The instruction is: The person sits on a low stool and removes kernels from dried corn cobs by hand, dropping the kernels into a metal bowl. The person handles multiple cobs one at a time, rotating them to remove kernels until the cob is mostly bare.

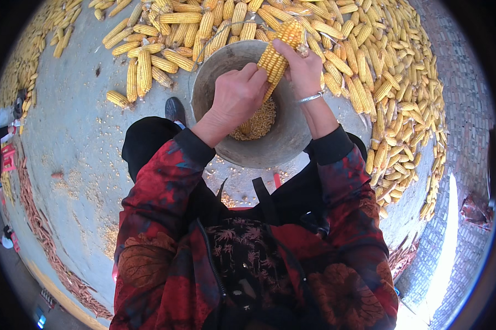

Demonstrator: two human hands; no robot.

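Over a grey metal bucket (252,159), my right hand (303,68) holds a yellow corn cob (277,57) tilted, its thumb along the kernels. My left hand (242,93) is closed against the lower left side of the same cob; whether it also holds something inside its fingers is hidden. Loose corn kernels (265,121) lie at the bottom of the bucket, with part of another cob (244,128) among them. The bucket stands between my knees, its thin wire handle leaning towards the cobs behind it.
A large pile of corn cobs (355,49) spreads behind the bucket and down its right side. Scattered kernels (66,185) lie on the concrete floor (83,136). A long row of reddish cobs (45,235) runs along the left. Other people are at the far left edge.
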